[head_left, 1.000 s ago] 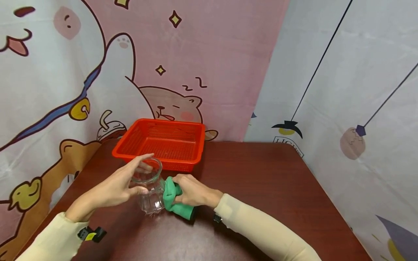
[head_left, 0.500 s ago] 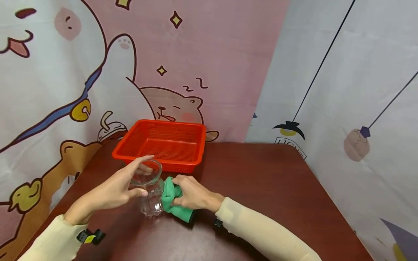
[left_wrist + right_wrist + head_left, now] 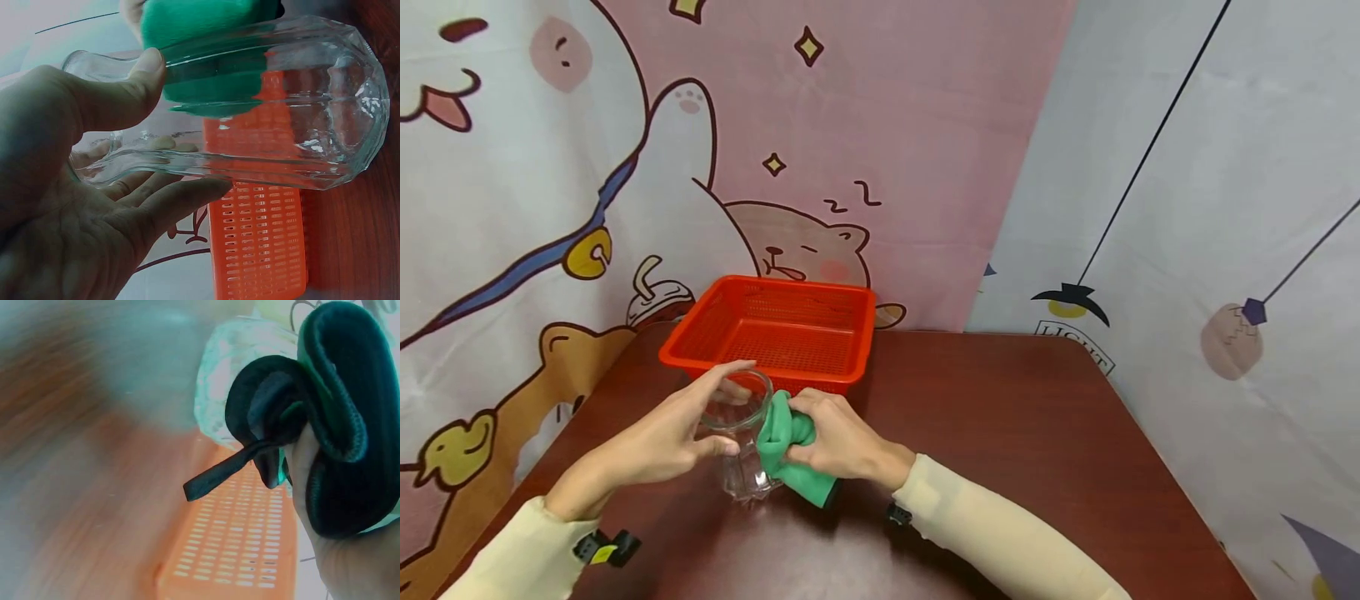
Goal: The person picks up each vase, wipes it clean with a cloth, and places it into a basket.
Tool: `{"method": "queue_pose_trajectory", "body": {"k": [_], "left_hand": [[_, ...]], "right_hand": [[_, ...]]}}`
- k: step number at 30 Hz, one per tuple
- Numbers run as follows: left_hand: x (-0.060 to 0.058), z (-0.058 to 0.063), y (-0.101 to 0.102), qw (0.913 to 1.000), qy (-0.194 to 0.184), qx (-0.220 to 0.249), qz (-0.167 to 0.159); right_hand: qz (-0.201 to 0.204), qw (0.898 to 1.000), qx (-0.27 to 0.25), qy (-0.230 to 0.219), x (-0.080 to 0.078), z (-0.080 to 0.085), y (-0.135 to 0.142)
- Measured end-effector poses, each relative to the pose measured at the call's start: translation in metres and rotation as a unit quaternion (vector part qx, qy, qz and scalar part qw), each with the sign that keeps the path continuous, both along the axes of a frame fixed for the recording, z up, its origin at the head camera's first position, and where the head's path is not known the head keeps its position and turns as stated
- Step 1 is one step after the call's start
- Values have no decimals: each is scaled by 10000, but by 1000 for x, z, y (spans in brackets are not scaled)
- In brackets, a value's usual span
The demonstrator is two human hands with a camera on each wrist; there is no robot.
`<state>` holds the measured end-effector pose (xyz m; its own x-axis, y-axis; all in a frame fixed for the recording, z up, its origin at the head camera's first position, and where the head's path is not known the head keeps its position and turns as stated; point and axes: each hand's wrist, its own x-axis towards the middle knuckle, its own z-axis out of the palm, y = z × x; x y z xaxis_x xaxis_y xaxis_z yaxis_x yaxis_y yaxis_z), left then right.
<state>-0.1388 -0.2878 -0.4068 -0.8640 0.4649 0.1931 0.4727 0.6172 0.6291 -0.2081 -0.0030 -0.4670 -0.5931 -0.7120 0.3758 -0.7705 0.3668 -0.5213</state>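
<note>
My left hand (image 3: 677,437) grips a clear glass jar (image 3: 747,477) near its flared rim, thumb on the near side and fingers round the far side. In the left wrist view the faceted body of the jar (image 3: 337,119) runs away from the palm towards its base. A bunched green cloth (image 3: 786,442) is pinched in my right hand (image 3: 838,433) and lies against the jar's right side. Through the glass the green cloth (image 3: 200,28) shows along one wall. In the right wrist view its folds look dark (image 3: 356,406), with a narrow strip hanging loose.
A red-orange perforated basket (image 3: 857,350) stands behind the jar, towards the back left of the dark reddish-brown table (image 3: 1000,433). A curtain (image 3: 925,167) printed with cartoon animals hangs behind the table and along its sides.
My right hand has shifted the green cloth slightly left and up along the jar, covering more of its side. The left hand and the jar stay almost where they were.
</note>
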Motion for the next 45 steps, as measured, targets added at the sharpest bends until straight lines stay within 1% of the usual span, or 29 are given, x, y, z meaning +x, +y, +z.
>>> {"method": "queue_pose_trajectory", "body": {"k": [4,7,12,17,23,32,41,45], "left_hand": [[3,-2,0,10000,84,-28,-11],[4,-2,0,9999,152,-30,-35],[3,-1,1,9998,179,14,-94],[0,1,2,9998,189,0,-92],[0,-2,1,9998,164,-2,-80],[-3,-1,-2,10000,68,-17,-52],[-3,0,-4,9997,-40,100,-200],[-4,0,-4,9996,-71,100,-266]], "right_hand": [[55,9998,-161,-139,4,4,-1],[44,9996,-258,-114,7,8,-1],[-18,9991,-418,8,9,14,-1],[-55,9978,-665,-12,8,17,-2],[-76,9937,-1093,-219,8,19,-2],[-205,9853,-1654,-370,7,27,3],[-192,9853,-1690,-176,7,29,0],[-193,9849,-1712,-193,9,27,0]]}}
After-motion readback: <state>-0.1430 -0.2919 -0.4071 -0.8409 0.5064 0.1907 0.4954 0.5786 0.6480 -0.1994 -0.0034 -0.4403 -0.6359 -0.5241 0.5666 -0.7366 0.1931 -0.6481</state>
